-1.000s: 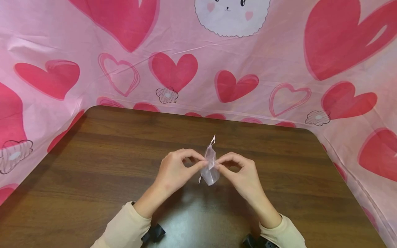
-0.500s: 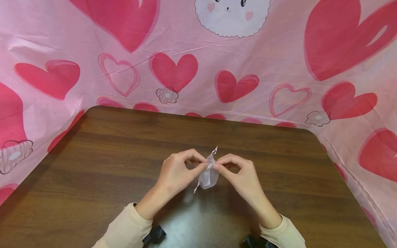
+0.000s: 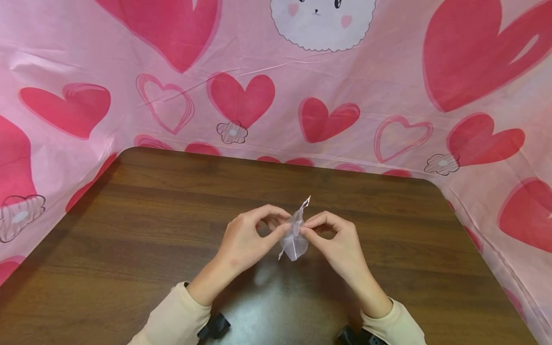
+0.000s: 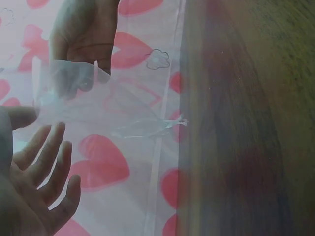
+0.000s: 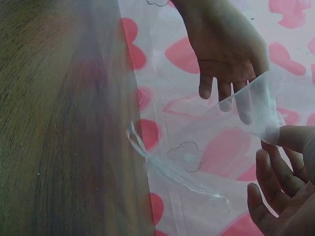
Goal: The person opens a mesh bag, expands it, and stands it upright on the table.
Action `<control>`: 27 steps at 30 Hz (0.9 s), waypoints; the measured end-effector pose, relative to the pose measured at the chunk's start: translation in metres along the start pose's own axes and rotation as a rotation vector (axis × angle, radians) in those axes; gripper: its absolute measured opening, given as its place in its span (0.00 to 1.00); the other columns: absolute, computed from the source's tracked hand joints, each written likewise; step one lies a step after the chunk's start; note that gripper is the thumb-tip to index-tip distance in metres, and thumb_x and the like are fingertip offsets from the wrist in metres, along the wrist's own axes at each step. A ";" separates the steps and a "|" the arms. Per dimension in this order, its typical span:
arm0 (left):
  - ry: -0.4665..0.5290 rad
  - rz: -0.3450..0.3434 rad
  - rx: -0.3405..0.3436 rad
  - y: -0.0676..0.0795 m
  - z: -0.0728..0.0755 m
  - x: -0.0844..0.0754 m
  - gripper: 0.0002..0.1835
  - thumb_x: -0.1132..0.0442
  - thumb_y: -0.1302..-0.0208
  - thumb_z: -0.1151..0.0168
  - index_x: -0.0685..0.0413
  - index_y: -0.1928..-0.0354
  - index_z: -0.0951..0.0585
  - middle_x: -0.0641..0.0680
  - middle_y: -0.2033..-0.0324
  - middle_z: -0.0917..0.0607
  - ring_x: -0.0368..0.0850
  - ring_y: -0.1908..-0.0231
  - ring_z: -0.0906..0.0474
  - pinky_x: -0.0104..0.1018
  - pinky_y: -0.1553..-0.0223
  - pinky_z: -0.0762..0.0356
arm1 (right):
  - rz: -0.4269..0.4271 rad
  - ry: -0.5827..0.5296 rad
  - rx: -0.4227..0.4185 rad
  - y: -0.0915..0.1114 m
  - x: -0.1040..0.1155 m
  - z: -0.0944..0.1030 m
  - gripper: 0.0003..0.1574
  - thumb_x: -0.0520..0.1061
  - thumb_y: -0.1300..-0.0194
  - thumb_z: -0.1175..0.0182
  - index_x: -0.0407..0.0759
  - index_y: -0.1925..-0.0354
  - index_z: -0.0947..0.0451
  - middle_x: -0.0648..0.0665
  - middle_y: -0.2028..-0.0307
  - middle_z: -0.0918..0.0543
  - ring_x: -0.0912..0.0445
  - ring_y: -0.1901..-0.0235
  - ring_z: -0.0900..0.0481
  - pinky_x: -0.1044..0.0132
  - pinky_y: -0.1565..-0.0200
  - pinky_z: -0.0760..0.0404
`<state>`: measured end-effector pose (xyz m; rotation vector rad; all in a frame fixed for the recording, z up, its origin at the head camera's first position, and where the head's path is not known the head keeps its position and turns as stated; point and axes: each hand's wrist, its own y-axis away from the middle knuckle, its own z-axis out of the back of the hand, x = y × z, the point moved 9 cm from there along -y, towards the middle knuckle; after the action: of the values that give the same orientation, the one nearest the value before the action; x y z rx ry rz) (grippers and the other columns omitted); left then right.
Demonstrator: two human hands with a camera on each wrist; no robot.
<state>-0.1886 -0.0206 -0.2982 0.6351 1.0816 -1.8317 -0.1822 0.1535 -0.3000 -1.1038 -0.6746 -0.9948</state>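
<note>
Pinching sheer pouch (image 3: 295, 245) with left hand (image 3: 247, 237) and right hand (image 3: 339, 242) from opposite sides | held above desk (image 3: 172, 211), well in from far edge | likely featherlight, limp, slippery, easily snagged; best pinched by edges, clear of drawstrings (image 3: 306, 201)

This is a screened-off tabletop nook; whether it stands in a home or a studio cannot be told. A creased, shiny pink sheet (image 3: 276, 62) printed with red hearts (image 3: 243, 98) hangs from nine o'clock through twelve to three, with a white, scallop-edged cartoon animal face (image 3: 323, 31) at twelve, enclosing a dark-brown, wood-grained table with rounded corners (image 3: 172, 201).
</note>
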 end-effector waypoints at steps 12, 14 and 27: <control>-0.069 -0.066 -0.044 -0.001 0.005 -0.005 0.05 0.54 0.46 0.23 0.34 0.67 0.10 0.29 0.71 0.16 0.29 0.68 0.22 0.33 0.66 0.25 | 0.017 0.006 0.079 0.001 0.003 -0.007 0.07 0.36 0.42 0.29 0.45 0.64 0.14 0.49 0.67 0.13 0.57 0.66 0.18 0.66 0.59 0.22; -0.067 -0.054 -0.067 0.000 0.008 -0.005 0.06 0.56 0.48 0.22 0.34 0.68 0.10 0.31 0.73 0.16 0.32 0.69 0.21 0.35 0.65 0.24 | -0.013 0.010 0.096 0.002 0.001 -0.008 0.07 0.39 0.40 0.29 0.47 0.62 0.13 0.52 0.65 0.13 0.56 0.65 0.18 0.65 0.59 0.22; -0.066 -0.042 -0.084 0.001 0.007 -0.005 0.08 0.60 0.47 0.23 0.38 0.69 0.13 0.35 0.73 0.17 0.35 0.70 0.20 0.36 0.65 0.23 | 0.025 0.004 0.047 0.001 0.004 -0.005 0.05 0.36 0.41 0.29 0.45 0.65 0.13 0.52 0.67 0.13 0.56 0.66 0.17 0.66 0.62 0.22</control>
<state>-0.1855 -0.0245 -0.2918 0.5030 1.1286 -1.8200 -0.1799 0.1478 -0.2990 -1.0659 -0.6762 -0.9553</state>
